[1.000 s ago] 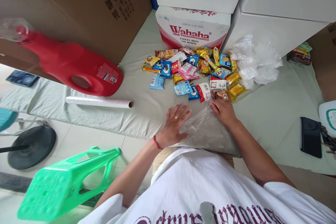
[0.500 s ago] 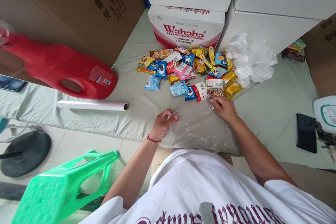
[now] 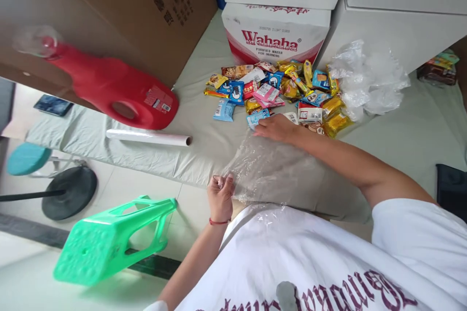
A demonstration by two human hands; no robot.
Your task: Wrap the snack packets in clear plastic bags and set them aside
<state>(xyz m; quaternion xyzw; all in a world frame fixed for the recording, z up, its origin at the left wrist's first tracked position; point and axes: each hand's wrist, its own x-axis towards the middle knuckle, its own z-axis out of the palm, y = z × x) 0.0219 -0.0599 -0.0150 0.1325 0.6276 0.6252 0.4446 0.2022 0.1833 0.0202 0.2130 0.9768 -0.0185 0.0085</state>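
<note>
A sheet of clear plastic film (image 3: pixel 262 170) spreads over the bed's front edge and my lap. My left hand (image 3: pixel 221 199) pinches its near left corner, fingers closed. With palm down and fingers bent together, my right hand (image 3: pixel 277 129) grips the film's far edge. That hand is right beside a light blue snack packet (image 3: pixel 258 117) and partly covers the packets behind it. Beyond it lies a loose pile of small wrapped snacks, with a pink packet (image 3: pixel 267 93) and a yellow packet (image 3: pixel 337 121) among them.
Crumpled clear plastic bundles (image 3: pixel 368 82) sit right of the pile, before a Wahaha carton (image 3: pixel 273 39). At left are a red jug (image 3: pixel 124 92) and a white film roll (image 3: pixel 149 137). A green stool (image 3: pixel 113 240) lies tipped on the floor.
My right hand has moved left and forward along the film toward the light blue packet. My left hand has come down closer to my body. The view has shifted left.
</note>
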